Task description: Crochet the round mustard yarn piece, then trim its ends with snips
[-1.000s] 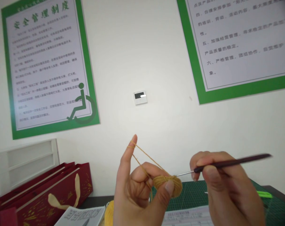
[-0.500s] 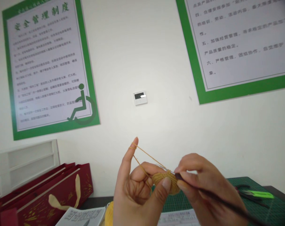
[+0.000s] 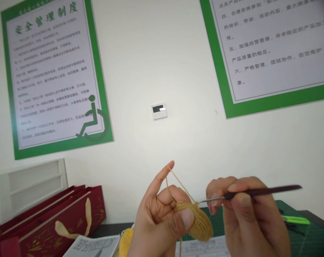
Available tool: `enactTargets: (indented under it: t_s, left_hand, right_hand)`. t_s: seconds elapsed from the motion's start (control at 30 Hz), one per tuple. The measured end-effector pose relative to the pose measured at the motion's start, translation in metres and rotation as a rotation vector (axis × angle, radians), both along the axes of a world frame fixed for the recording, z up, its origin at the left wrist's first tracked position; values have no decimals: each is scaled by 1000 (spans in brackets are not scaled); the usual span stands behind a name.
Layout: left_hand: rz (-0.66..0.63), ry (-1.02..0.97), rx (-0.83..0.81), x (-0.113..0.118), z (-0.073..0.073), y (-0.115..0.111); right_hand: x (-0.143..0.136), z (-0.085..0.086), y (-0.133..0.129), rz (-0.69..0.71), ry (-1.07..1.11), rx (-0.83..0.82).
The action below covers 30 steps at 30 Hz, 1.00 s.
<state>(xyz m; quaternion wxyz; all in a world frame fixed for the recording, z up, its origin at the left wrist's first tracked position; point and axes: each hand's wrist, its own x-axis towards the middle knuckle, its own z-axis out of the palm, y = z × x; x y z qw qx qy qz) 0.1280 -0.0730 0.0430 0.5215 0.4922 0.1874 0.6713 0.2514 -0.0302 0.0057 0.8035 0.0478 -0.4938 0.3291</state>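
My left hand (image 3: pixel 162 217) pinches a tan crocheted piece (image 3: pixel 198 221) between thumb and fingers, its ribbed side facing me. Its index finger points up with a strand of tan yarn (image 3: pixel 181 184) looped over the tip and running down to the top edge of the piece. In my right hand (image 3: pixel 250 214) is a crochet hook (image 3: pixel 269 190) with a dark handle and a metal shaft. The handle lies nearly level, and the shaft's tip meets the yarn at the piece's upper right edge. Another strand hangs below the piece.
A green cutting mat (image 3: pixel 306 235) covers the table, with a bright green-handled tool (image 3: pixel 297 219) at right. Printed paper (image 3: pixel 204 247) lies under my hands. At left are a yellow yarn ball (image 3: pixel 126 242), a booklet (image 3: pixel 91 246) and dark red gift bags (image 3: pixel 71 217).
My right hand has moved right and turned, bringing the hook from a downward slant to nearly level. My left index finger tilts further right, and more of the crocheted piece shows.
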Motion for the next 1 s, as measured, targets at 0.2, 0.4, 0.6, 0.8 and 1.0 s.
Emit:
enactTargets:
  t_s: [0.2, 0.4, 0.6, 0.8, 1.0]
  left_hand:
    - [65, 19, 72, 2, -2, -1]
    - [247, 62, 81, 9, -3, -2]
    - [316, 57, 62, 10, -1, -2]
    - [352, 61, 94, 12, 1, -3]
    - [376, 98, 98, 13, 2, -3]
  right_hand:
    - [2, 4, 0, 415, -130, -215]
    - [-1, 3, 5, 70, -188, -96]
    - [7, 0, 9, -76, -160, -51]
    - [14, 2, 13, -132, -226, 22]
    - [16, 8, 5, -276, -243, 92]
